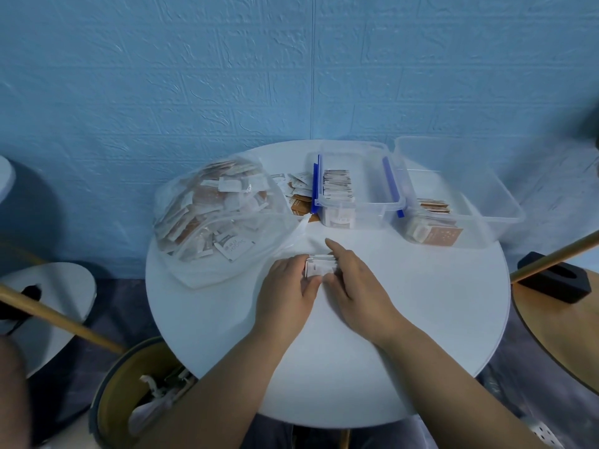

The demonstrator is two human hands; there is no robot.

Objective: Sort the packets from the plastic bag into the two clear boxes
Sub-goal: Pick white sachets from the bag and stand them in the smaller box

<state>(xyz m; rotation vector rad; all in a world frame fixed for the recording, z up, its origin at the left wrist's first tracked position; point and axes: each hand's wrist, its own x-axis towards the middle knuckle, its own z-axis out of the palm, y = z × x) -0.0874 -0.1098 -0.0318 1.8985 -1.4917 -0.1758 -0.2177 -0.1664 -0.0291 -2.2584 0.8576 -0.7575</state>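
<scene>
Your left hand and right hand both pinch the stack of white packets between them on the surface; square its edges, grip firmly, then likely carry it to the blue-latched box just beyond, where white packets already sit.

Head cam, wide-angle, looks fwd/down, close over round table.

Bare tabletop — boxes beyond

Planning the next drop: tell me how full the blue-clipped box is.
Partly full: blue-clipped box holds packets along its left side only.
</scene>
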